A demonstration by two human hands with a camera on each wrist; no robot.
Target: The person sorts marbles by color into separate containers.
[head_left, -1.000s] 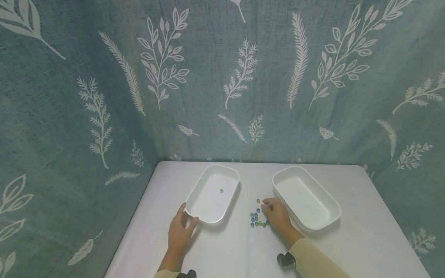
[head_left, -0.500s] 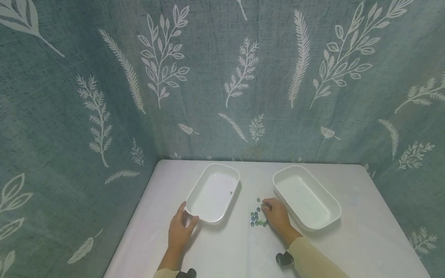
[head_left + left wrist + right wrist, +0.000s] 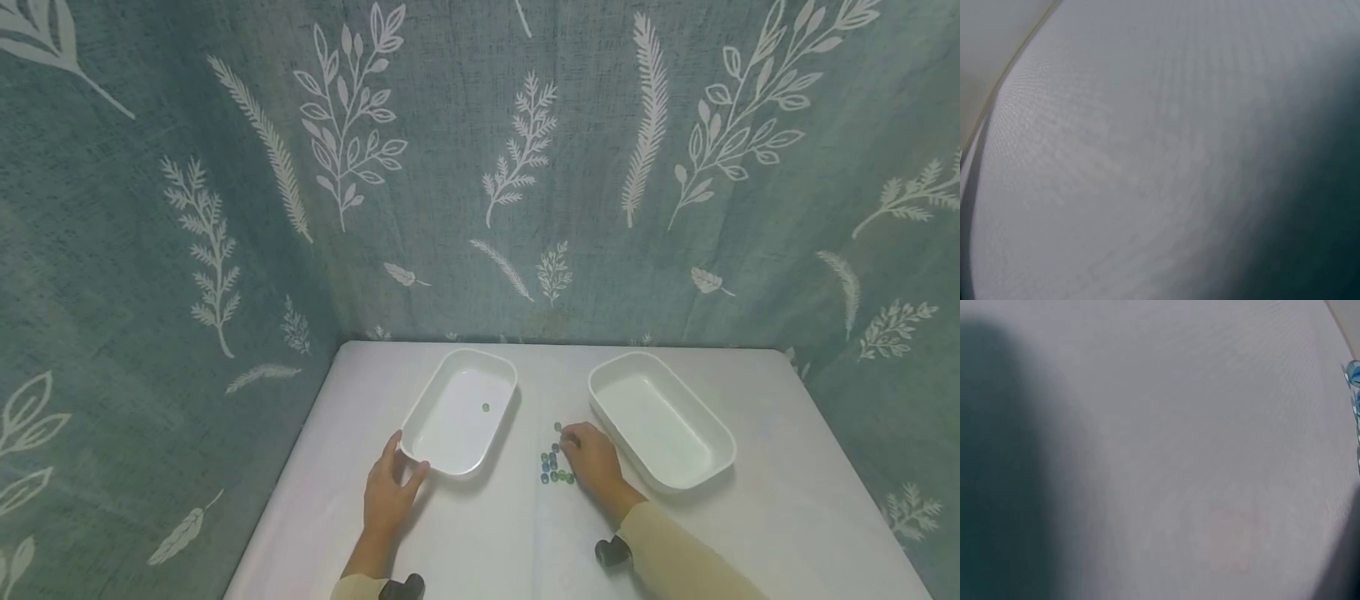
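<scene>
My left hand [image 3: 387,493] holds the near left corner of a white tray [image 3: 446,467], thumb and index finger at its rim. Inside that tray lies one small glass marble [image 3: 486,407]. To the right, my right hand [image 3: 592,458] is low over the table with its fingers curled beside several blue and green glass marbles [image 3: 553,466]. What its fingertips touch is hidden beneath the hand. A single marble [image 3: 557,426] lies just beyond the fingers. Blue marbles [image 3: 1354,374] show at the right edge of the right wrist view; neither wrist view shows fingers clearly.
A second white tray [image 3: 720,427] stands to the right of my right hand, set at an angle. Both trays rest on a white-covered table [image 3: 480,550]. Green-blue leaf-patterned cloth [image 3: 450,167] hangs behind the table and along its sides.
The marble in the left tray rolled right, then back left. A marble seen by my right fingertips half a second ago is hidden now; those fingers have drawn closer together. My left hand keeps its place.
</scene>
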